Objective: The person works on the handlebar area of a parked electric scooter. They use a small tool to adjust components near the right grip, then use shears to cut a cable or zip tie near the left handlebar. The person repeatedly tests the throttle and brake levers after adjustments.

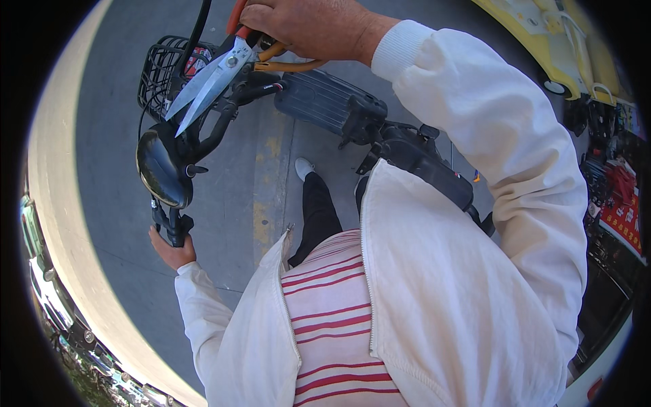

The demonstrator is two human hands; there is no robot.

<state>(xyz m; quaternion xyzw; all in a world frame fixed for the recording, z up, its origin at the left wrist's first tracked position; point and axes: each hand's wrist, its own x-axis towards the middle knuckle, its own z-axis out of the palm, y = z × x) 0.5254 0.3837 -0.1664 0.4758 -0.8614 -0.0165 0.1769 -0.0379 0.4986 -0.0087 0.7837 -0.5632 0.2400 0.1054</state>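
Gripping a pair of orange-handled shears [215, 76] in the right hand [312, 26] at about twelve o'clock, the person stands astride a black electric scooter [352, 119]. The right fingers are curled tight round the handles, while the steel blades stand slightly parted and point down toward eight o'clock, over the handlebar stem. The left hand [173, 247], at about eight o'clock, is wrapped round the left handlebar grip [175, 227], fingers closed on it, just below the round mirror [163, 169].

Judging by this, the scooter is being steadied with one hand while the shears are carried or brought to bear near the front; any next move would need the blades kept off the black cable [196, 34] running up beside them.

One container shows: a black wire basket [163, 68] at eleven o'clock. Something red lies inside it, mostly hidden by the blades; I cannot tell what it is.
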